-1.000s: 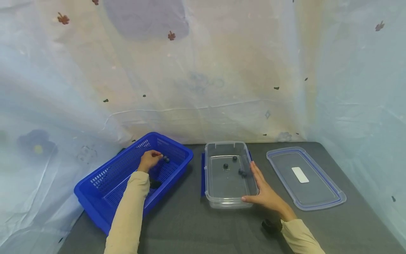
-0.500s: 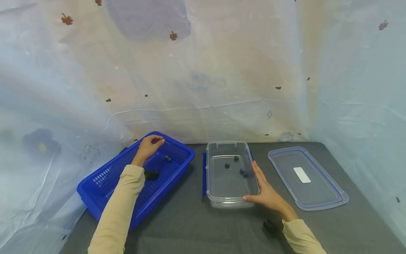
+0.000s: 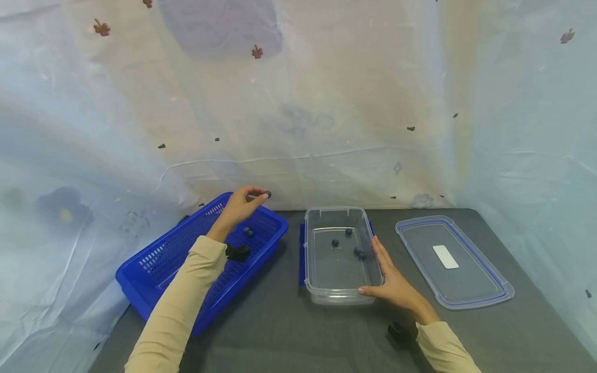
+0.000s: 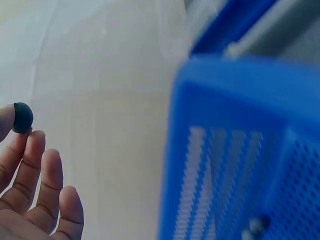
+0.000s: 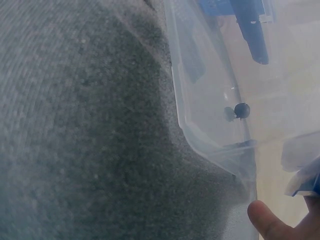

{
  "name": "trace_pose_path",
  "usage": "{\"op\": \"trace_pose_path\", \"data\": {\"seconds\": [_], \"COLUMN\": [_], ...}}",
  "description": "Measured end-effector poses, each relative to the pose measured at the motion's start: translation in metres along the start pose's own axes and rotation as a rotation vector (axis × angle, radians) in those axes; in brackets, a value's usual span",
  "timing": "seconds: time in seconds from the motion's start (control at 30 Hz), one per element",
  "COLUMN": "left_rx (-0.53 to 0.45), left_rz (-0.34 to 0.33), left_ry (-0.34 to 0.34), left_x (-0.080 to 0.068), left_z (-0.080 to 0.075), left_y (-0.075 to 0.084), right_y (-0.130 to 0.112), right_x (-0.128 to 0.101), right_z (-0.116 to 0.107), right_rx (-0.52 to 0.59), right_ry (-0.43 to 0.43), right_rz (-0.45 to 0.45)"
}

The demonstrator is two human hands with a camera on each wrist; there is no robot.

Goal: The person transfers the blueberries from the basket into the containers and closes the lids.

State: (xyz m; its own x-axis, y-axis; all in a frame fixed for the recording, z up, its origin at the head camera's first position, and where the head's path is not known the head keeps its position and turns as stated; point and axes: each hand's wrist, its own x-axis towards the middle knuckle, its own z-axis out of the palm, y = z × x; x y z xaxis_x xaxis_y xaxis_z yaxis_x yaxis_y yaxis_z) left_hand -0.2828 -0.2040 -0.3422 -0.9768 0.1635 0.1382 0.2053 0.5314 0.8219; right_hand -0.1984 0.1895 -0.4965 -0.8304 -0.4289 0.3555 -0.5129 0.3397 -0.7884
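Note:
My left hand [image 3: 242, 204] is raised above the far corner of the blue basket [image 3: 168, 264] and pinches a small dark berry [image 3: 268, 195] at its fingertips; the left wrist view shows that berry [image 4: 22, 117] against the fingers. Two more berries [image 3: 248, 232] lie on the basket floor. My right hand [image 3: 389, 280] rests flat, fingers straight, against the right wall of the clear plastic container [image 3: 326, 295], which holds several dark berries [image 3: 359, 253]. The right wrist view shows the container wall [image 5: 200, 100], one berry [image 5: 242, 109] and a fingertip [image 5: 265, 220].
The container's clear lid [image 3: 454, 261] with a blue rim lies on the grey table [image 3: 289, 331] to the right. A pale printed cloth [image 3: 298, 103] hangs behind and at both sides. A black wrist camera [image 3: 238, 252] hangs over the basket.
My left hand rose out of the basket with a berry and moved right towards the container. The right hand stayed on the container.

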Motion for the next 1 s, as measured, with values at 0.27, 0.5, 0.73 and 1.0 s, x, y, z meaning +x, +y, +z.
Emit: {"op": "trace_pose_path", "data": {"seconds": [0.27,0.5,0.73,1.0], "left_rx": [-0.030,-0.032,-0.067,-0.131], "left_rz": [0.067,0.087,0.081,0.044], "left_ry": [-0.017,-0.053,-0.078,-0.074], "left_x": [0.009,0.016,0.028,0.040], "left_z": [0.028,0.062,0.103,0.147], "left_y": [0.027,0.044,0.053,0.055], "right_y": [-0.001,0.001,0.000,0.000], "right_x": [0.001,0.000,-0.001,-0.001], "right_z": [0.000,0.000,0.000,0.000], "right_rx": [-0.006,-0.011,-0.014,-0.017], "right_ry": [0.001,-0.005,0.000,-0.005], "right_rz": [-0.009,-0.005,-0.002,0.002]}}
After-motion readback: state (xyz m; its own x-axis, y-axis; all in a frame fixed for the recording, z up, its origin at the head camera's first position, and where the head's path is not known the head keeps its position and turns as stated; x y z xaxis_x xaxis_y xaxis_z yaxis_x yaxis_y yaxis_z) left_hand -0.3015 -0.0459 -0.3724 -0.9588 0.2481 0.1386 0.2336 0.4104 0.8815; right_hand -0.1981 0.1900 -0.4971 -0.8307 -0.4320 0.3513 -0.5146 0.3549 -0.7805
